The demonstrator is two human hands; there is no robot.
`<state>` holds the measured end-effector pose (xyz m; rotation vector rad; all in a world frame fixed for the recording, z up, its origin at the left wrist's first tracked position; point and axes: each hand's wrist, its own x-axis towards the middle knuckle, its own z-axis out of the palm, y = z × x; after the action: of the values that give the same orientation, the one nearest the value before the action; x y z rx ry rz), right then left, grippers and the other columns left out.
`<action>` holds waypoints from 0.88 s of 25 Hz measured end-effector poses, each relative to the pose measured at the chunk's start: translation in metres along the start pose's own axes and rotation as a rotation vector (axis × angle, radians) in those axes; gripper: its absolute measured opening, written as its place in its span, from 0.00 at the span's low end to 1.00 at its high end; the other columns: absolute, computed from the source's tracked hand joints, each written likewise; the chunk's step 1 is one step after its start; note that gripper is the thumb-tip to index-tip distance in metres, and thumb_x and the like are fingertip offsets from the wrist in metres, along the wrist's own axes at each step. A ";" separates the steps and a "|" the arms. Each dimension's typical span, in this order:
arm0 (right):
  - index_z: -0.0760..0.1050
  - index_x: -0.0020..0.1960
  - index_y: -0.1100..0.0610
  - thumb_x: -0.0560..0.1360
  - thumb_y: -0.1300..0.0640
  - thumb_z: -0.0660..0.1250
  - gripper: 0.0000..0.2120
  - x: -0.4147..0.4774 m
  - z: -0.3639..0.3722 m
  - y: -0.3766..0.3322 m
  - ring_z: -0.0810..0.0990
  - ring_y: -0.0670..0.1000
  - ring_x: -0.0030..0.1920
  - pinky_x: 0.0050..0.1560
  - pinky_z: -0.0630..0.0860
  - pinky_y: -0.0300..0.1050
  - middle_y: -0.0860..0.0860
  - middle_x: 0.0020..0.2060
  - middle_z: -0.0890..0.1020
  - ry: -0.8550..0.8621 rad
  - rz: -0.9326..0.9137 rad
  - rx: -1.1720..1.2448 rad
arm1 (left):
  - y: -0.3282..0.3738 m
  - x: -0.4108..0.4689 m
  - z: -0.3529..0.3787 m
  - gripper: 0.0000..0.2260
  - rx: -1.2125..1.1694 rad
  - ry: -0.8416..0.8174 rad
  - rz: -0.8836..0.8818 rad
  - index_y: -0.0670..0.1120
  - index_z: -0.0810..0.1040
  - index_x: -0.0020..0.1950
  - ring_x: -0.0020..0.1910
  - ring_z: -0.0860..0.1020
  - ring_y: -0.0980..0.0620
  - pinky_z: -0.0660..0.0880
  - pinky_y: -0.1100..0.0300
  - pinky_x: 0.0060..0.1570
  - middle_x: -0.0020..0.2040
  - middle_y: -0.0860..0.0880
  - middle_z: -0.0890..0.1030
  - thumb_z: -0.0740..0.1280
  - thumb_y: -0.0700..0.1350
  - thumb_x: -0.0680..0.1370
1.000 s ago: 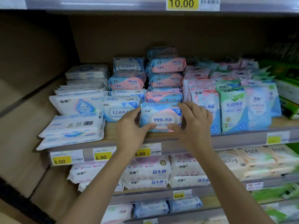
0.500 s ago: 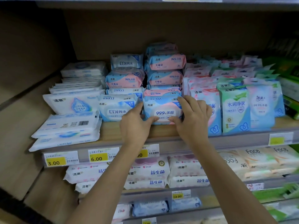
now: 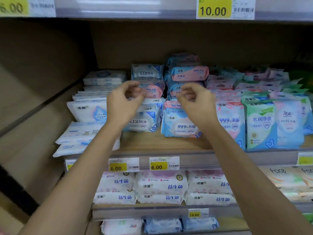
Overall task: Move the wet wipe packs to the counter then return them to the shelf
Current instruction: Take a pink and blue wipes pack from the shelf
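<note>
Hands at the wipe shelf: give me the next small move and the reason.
Probably draw both hands back. The left hand and right hand hover loosely curled, holding nothing, and the 99.9 pack already sits on the shelf.

The left hand (image 3: pixel 124 106) and right hand (image 3: pixel 197 106) are smeared with blur, so I cannot tell whether their curled fingers pinch anything. They cover parts of the stacked wet wipe packs (image 3: pixel 188 73) behind. The top-left price tag (image 3: pixel 11 7) is cut off by the edge.
</note>
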<state>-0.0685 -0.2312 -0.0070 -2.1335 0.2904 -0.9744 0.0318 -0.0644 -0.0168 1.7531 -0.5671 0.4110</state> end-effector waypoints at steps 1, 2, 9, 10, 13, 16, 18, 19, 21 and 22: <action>0.78 0.56 0.59 0.74 0.57 0.68 0.12 0.010 0.007 -0.007 0.77 0.43 0.41 0.52 0.76 0.43 0.50 0.43 0.81 -0.022 0.032 0.025 | -0.003 0.015 -0.006 0.12 0.022 -0.001 -0.021 0.46 0.80 0.55 0.41 0.80 0.60 0.76 0.63 0.48 0.43 0.54 0.81 0.71 0.42 0.72; 0.78 0.55 0.59 0.74 0.57 0.68 0.11 0.022 0.016 -0.014 0.79 0.47 0.43 0.53 0.76 0.46 0.52 0.44 0.81 -0.046 0.056 0.020 | -0.005 0.030 -0.010 0.13 0.082 -0.010 -0.044 0.45 0.79 0.57 0.45 0.80 0.56 0.73 0.65 0.47 0.45 0.52 0.81 0.72 0.43 0.72; 0.72 0.61 0.57 0.72 0.43 0.68 0.24 0.072 0.081 -0.018 0.76 0.57 0.59 0.54 0.73 0.46 0.55 0.59 0.77 -0.303 0.219 -0.275 | -0.037 0.089 -0.006 0.30 0.560 -0.381 -0.027 0.49 0.72 0.67 0.56 0.79 0.47 0.74 0.58 0.54 0.60 0.46 0.80 0.75 0.55 0.68; 0.72 0.63 0.57 0.72 0.42 0.68 0.25 0.075 0.084 -0.019 0.76 0.57 0.60 0.56 0.73 0.46 0.55 0.61 0.77 -0.300 0.227 -0.318 | -0.041 0.093 -0.005 0.29 0.592 -0.397 -0.054 0.50 0.73 0.66 0.55 0.79 0.48 0.75 0.58 0.53 0.58 0.47 0.81 0.74 0.57 0.68; 0.71 0.63 0.57 0.74 0.44 0.66 0.24 0.081 0.090 -0.024 0.75 0.57 0.62 0.54 0.72 0.44 0.55 0.62 0.77 -0.309 0.235 -0.365 | -0.047 0.096 0.000 0.27 0.706 -0.384 -0.087 0.54 0.73 0.63 0.52 0.80 0.48 0.75 0.55 0.52 0.51 0.50 0.84 0.70 0.64 0.67; 0.72 0.62 0.61 0.74 0.47 0.67 0.23 0.077 0.098 -0.020 0.76 0.57 0.60 0.50 0.71 0.43 0.57 0.61 0.78 -0.251 0.264 -0.238 | -0.048 0.094 0.003 0.23 0.612 -0.343 -0.122 0.53 0.77 0.59 0.46 0.81 0.49 0.75 0.57 0.48 0.44 0.50 0.84 0.73 0.60 0.67; 0.73 0.60 0.61 0.74 0.48 0.68 0.22 0.074 0.103 -0.013 0.78 0.58 0.57 0.46 0.70 0.41 0.57 0.58 0.79 -0.163 0.276 -0.140 | -0.047 0.092 0.002 0.23 0.482 -0.314 -0.144 0.51 0.80 0.57 0.45 0.82 0.51 0.75 0.59 0.45 0.44 0.49 0.84 0.76 0.56 0.65; 0.73 0.60 0.61 0.73 0.48 0.69 0.22 0.072 0.103 -0.009 0.78 0.59 0.56 0.46 0.70 0.41 0.57 0.57 0.80 -0.127 0.273 -0.097 | -0.046 0.090 0.000 0.23 0.429 -0.288 -0.141 0.50 0.82 0.56 0.45 0.82 0.52 0.74 0.61 0.43 0.45 0.49 0.85 0.78 0.54 0.64; 0.74 0.61 0.60 0.72 0.49 0.71 0.22 0.069 0.101 -0.007 0.78 0.57 0.56 0.49 0.71 0.40 0.55 0.57 0.80 -0.074 0.239 -0.040 | -0.042 0.085 -0.002 0.23 0.347 -0.213 -0.124 0.50 0.82 0.55 0.46 0.82 0.53 0.75 0.61 0.44 0.47 0.50 0.85 0.79 0.53 0.62; 0.74 0.62 0.59 0.71 0.49 0.71 0.23 0.067 0.098 -0.006 0.78 0.56 0.57 0.52 0.73 0.41 0.54 0.58 0.80 -0.051 0.217 -0.017 | -0.039 0.080 -0.002 0.22 0.311 -0.172 -0.114 0.51 0.82 0.54 0.45 0.82 0.52 0.76 0.60 0.45 0.47 0.50 0.85 0.80 0.53 0.61</action>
<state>0.0479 -0.2055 -0.0067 -2.0876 0.4957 -0.7936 0.1199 -0.0675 -0.0027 2.1231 -0.5428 0.2799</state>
